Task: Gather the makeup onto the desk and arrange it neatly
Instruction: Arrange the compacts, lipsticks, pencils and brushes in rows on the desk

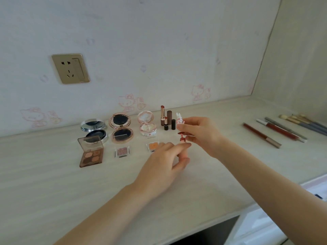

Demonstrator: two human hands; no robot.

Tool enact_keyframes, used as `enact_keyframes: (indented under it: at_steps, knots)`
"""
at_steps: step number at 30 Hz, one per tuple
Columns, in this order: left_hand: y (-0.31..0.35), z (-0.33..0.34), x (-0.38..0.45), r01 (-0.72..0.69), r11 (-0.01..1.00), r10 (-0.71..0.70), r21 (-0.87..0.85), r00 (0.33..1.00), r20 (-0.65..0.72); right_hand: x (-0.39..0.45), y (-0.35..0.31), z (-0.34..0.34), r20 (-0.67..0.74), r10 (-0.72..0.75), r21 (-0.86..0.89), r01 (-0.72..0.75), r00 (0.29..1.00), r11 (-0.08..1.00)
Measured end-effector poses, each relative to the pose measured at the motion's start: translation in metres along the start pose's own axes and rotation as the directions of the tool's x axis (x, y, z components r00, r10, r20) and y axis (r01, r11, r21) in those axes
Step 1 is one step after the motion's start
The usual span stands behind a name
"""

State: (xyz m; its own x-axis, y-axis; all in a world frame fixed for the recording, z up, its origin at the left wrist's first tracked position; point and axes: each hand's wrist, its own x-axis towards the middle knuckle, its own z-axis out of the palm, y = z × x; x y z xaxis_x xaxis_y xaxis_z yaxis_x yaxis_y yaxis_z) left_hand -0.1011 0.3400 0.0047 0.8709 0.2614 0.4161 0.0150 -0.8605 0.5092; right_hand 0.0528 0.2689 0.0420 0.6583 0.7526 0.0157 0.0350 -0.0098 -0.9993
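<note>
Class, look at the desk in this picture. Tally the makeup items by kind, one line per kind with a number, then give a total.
Open round compacts: 3
Open eyeshadow palette: 1
Small single eyeshadow pans: 2
Standing lipsticks with caps off: 2
Lip gloss held in the right hand: 1
Pencils: 3
Brushes, overlapping, roughly: 3
Total: about 15

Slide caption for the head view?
Right hand holds a rabbit-topped lip gloss above the desk, left hand beside it.

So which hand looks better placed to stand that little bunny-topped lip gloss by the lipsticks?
The right hand, probably: it already pinches the bunny-topped lip gloss right beside the upright lipsticks. The left hand sits lower, touching only its bottom end.
</note>
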Motion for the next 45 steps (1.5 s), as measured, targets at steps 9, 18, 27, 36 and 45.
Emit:
enact_keyframes:
  at_steps: [9,18,27,36,45]
  knots:
    - [-0.011,0.008,0.018,0.012,0.967,-0.009,0.256,1.000,-0.010,0.043,0.007,0.011,0.050,0.141,-0.286,-0.121,0.989,0.950]
    - [-0.017,0.010,0.014,0.021,0.935,-0.010,0.355,0.999,-0.034,0.056,0.016,0.023,-0.042,0.143,-0.475,-0.145,0.989,0.868]
    - [-0.016,0.008,0.010,0.000,0.940,0.023,0.342,0.998,-0.063,0.054,0.017,0.032,-0.054,0.139,-0.590,-0.144,0.989,0.794]
    - [-0.017,0.007,0.006,-0.024,0.961,0.043,0.274,0.997,-0.062,0.048,0.012,0.031,-0.018,0.122,-0.648,-0.104,0.992,0.754]
    - [-0.018,0.005,0.005,-0.024,0.956,0.039,0.293,0.998,-0.045,0.036,0.003,0.013,0.004,0.140,-0.543,-0.115,0.990,0.832]
